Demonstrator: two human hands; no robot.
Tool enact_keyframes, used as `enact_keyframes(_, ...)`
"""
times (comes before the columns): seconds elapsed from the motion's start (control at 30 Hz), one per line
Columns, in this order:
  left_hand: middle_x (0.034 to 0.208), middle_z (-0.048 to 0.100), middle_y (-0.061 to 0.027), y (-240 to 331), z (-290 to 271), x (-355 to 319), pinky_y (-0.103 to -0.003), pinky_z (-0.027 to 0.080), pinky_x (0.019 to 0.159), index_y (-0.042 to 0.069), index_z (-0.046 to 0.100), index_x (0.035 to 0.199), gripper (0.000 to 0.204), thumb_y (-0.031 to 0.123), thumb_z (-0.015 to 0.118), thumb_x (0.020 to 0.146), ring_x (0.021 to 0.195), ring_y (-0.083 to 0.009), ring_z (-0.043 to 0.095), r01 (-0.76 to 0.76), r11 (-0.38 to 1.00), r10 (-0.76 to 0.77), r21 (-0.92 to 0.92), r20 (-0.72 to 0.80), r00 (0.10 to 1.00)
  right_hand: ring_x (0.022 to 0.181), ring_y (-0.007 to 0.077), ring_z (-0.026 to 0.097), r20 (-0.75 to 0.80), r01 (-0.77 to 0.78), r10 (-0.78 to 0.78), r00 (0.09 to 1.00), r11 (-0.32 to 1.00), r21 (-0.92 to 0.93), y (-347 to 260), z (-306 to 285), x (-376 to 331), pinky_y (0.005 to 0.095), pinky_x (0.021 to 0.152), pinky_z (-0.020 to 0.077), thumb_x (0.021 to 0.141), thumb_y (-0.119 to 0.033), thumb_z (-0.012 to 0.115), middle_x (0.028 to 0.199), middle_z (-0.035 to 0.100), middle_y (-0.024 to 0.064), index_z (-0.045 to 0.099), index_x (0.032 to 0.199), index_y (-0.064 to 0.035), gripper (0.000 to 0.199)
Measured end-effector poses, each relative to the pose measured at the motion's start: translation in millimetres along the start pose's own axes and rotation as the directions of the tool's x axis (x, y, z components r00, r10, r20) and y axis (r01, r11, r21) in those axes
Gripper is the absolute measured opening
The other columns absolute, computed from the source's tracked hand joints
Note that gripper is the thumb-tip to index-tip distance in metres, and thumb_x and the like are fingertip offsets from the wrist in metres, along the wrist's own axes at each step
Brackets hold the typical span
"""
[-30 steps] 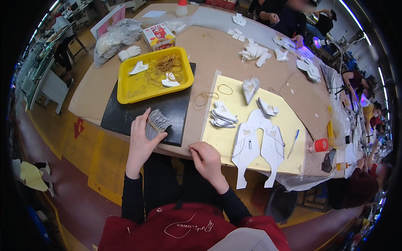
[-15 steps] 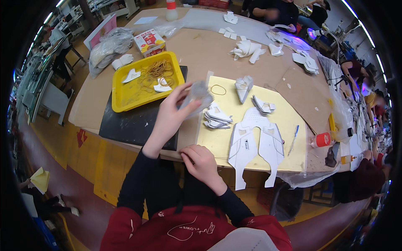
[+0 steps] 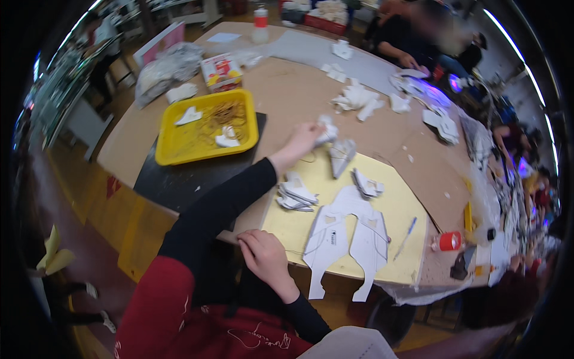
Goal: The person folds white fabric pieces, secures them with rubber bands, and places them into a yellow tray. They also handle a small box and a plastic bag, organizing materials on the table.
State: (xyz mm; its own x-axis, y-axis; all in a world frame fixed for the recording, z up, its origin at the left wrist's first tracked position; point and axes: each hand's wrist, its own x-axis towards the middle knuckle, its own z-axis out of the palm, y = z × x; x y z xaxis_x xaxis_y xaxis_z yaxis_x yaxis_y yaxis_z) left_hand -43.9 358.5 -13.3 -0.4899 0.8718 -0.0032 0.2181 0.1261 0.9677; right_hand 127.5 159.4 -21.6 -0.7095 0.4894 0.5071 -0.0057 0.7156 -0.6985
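My left hand (image 3: 306, 137) is stretched far forward over the brown table, shut on a small bundle of white cut pieces (image 3: 327, 127). It hovers just beyond the yellow mat (image 3: 399, 203), next to a folded white stack (image 3: 341, 155). My right hand (image 3: 263, 256) rests at the near edge of the mat, with curled fingers and nothing visible in them. Large white pattern pieces (image 3: 348, 239) lie right of that hand. Two more white stacks (image 3: 296, 195) (image 3: 366, 184) sit on the mat.
A yellow tray (image 3: 173, 149) with rubber bands and white pieces stands on a black mat (image 3: 179, 182) at left. A blue pen (image 3: 406, 236) and a red-capped bottle (image 3: 446, 241) lie at right. Other people work at the far side among scattered white pieces (image 3: 357, 99).
My left hand lifted the white bundle from the near table edge by the black mat and carried it forward and right, past the yellow mat. My right hand stayed put.
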Motion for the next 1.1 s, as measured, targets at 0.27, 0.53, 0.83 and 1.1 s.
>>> enact_keyframes(0.27, 0.124, 0.061, -0.0204, 0.9, -17.6, -22.9, -0.04, 0.039, 0.105, 0.003, 0.064, 0.12, 0.045, 0.038, 0.057, 0.094, 0.122, -0.0358, 0.052, -0.329, 0.847, 0.423, 0.418, -0.154, 0.893, 0.077, 0.0242, 0.063, 0.032, -0.018, 0.019, 0.999, 1.0, -0.019, -4.1, -0.8, 0.1, 0.0343, 0.068, 0.0484, 0.082, -0.007, 0.068, 0.089, 0.066, 0.0053, 0.068, 0.09, -0.0076, 0.007)
enact_keyframes(0.53, 0.101, 0.069, -0.016, 11.1, -203.9, -50.9, -0.037, 0.049, 0.09, 0.004, 0.07, 0.106, 0.029, 0.025, 0.066, 0.088, 0.1, -0.032, 0.065, -0.149, 0.817, 0.367, 0.558, -0.301, 0.88, 0.077, 0.0244, 0.062, 0.043, 0.005, -0.003, 0.999, 0.999, -0.035, -4.5, -2.4, 0.3, 0.035, 0.068, 0.0477, 0.081, -0.007, 0.069, 0.087, 0.066, 0.0055, 0.068, 0.088, -0.0074, 0.007)
enact_keyframes(0.83, 0.094, 0.066, -0.0232, -61.8, -286.4, -46.5, -0.047, 0.048, 0.084, -0.005, 0.065, 0.091, 0.024, 0.017, 0.068, 0.082, 0.096, -0.0374, 0.063, 0.111, 0.622, 0.362, 0.775, -0.411, 0.837, 0.076, 0.0242, 0.061, 0.038, 0.018, -0.014, 0.999, 0.994, -0.106, -5.2, 2.0, 0.9, 0.0353, 0.067, 0.047, 0.08, -0.005, 0.069, 0.087, 0.065, 0.0058, 0.068, 0.088, -0.0074, 0.008)
enact_keyframes(1.1, 0.095, 0.068, -0.0178, -19.9, -268.3, -70.3, -0.039, 0.05, 0.076, -0.002, 0.067, 0.094, 0.023, 0.016, 0.072, 0.079, 0.088, -0.03, 0.066, 0.026, 0.807, 0.329, 0.59, -0.486, 0.81, 0.075, 0.0245, 0.061, 0.0, 0.012, -0.012, 1.0, 0.992, -0.126, -4.6, 5.7, 1.4, 0.035, 0.067, 0.0469, 0.08, -0.005, 0.069, 0.085, 0.064, 0.0058, 0.068, 0.088, -0.0072, 0.008)
